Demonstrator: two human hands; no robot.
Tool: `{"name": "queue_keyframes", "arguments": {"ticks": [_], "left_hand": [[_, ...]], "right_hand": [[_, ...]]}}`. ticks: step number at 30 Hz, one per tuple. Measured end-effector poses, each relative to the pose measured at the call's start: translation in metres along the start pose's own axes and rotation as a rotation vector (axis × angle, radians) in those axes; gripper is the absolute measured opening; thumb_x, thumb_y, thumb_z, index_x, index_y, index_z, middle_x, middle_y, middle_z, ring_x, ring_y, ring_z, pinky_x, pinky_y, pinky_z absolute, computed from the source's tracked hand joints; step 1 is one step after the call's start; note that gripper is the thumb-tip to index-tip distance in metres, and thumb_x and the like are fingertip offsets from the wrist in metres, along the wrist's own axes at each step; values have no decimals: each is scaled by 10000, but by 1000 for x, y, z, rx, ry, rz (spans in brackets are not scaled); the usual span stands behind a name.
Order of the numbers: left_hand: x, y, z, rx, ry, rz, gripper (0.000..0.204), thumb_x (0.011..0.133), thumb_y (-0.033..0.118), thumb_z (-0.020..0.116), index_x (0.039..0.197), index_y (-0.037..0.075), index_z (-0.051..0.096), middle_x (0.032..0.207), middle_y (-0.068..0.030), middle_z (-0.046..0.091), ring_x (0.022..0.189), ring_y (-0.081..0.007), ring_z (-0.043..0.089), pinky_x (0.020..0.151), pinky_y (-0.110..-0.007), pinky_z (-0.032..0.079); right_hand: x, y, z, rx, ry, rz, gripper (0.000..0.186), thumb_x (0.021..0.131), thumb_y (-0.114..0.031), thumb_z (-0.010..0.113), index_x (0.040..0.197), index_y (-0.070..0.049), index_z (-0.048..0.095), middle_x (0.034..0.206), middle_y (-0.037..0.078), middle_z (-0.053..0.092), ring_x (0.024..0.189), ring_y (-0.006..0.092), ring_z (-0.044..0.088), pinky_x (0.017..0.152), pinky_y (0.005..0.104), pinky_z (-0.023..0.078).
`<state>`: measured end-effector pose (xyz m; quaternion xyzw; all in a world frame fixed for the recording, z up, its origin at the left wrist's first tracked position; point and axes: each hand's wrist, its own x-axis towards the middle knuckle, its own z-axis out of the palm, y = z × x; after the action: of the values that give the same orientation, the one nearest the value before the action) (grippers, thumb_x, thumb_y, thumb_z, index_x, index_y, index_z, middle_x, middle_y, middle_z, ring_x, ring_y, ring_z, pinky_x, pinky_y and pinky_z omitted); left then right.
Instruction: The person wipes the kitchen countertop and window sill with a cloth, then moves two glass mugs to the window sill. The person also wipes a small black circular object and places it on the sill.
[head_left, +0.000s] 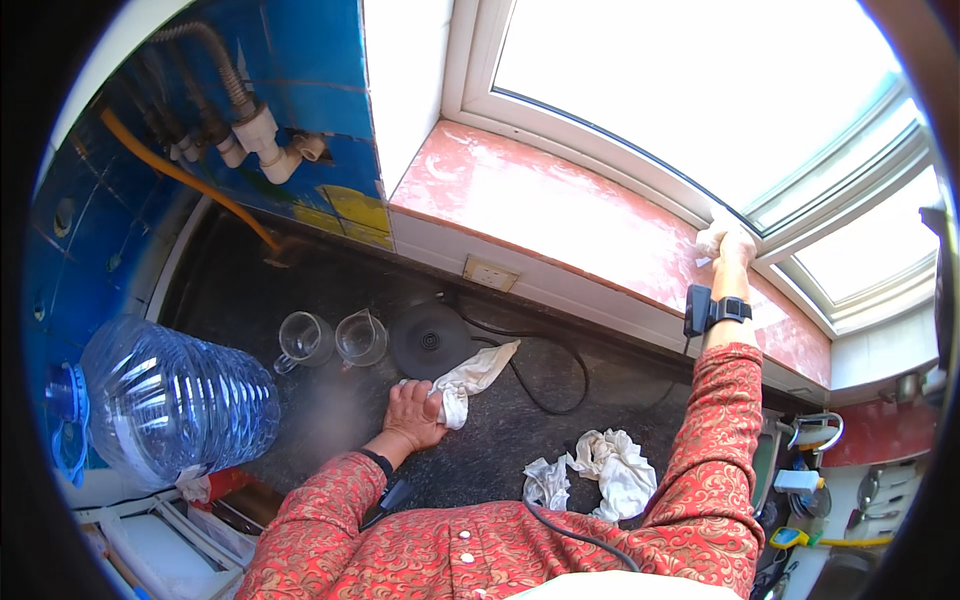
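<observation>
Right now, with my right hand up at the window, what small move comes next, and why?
I'd probably slide your right hand slightly left along the pink sill: it's by the window frame with what looks like a white cloth, and the sill runs on that way. Your left hand, on the dark counter, may steady you.

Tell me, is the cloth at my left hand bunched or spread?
Bunched: the white cloth shows gathered creases beside the left hand.

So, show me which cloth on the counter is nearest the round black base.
The cloth at the left hand, beside the base; the crumpled cloths lie farther off.
</observation>
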<state>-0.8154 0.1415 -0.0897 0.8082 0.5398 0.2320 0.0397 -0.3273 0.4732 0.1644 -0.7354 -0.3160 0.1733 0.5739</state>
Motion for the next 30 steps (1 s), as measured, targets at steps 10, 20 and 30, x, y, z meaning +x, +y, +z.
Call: {"name": "queue_keyframes", "arguments": {"ticks": [10, 20, 30], "left_hand": [[-1, -2, -1, -10, -21, -5, 680, 644, 386, 767, 1191, 182, 417, 1185, -97, 464, 1106, -313, 480, 909, -504, 359], [0, -2, 3, -25, 80, 14, 671, 641, 391, 766, 1177, 181, 424, 1177, -86, 485, 1077, -317, 499, 883, -505, 363], [2, -1, 2, -4, 9, 27, 640, 680, 377, 754, 1175, 157, 413, 1173, -124, 475, 1075, -350, 490, 889, -521, 358]], "right_hand": [[-124, -33, 205, -1682, -221, -1075, 314, 875, -221, 669, 1185, -198, 713, 1232, 78, 683, 1164, 293, 628, 951, 602, 443], [-252, -92, 346, -546, -470, -1171, 430, 759, -251, 782, 1100, -46, 619, 1239, 230, 553, 1182, 409, 532, 945, 494, 509], [-119, -38, 182, -1109, -384, -1319, 189, 804, -65, 655, 988, -30, 681, 1118, 108, 634, 1151, 305, 585, 941, 414, 527]]}}
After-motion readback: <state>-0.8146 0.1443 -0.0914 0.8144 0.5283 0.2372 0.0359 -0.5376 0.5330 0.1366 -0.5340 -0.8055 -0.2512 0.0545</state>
